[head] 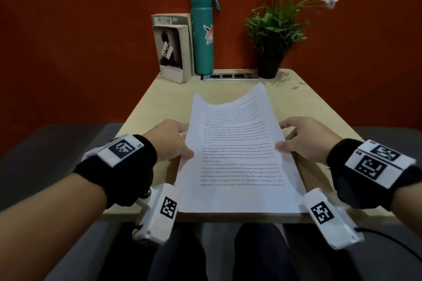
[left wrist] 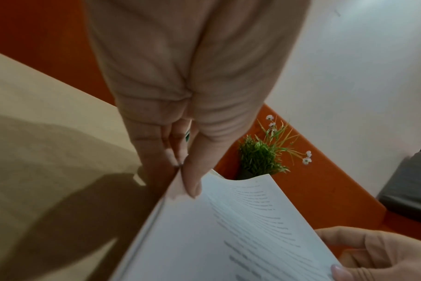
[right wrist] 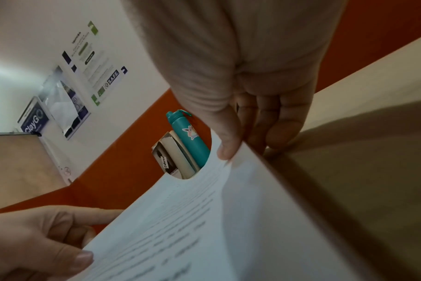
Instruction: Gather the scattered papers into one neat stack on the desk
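Papers (head: 237,155) printed with text sat gathered in 1 stack between the 2 hands, its near edge down on the desk (head: 146,107) and its far end curling upward; beyond the fingertips, at the desk's back edge, stood 2 books (head: 172,50), a teal bottle (head: 202,34) and a potted plant (head: 271,36), with nothing between them and the stack. The left hand (head: 170,141) pinched the stack's left edge, thumb on top and fingers curled underneath. The right hand (head: 301,137) pinched the right edge the same way.
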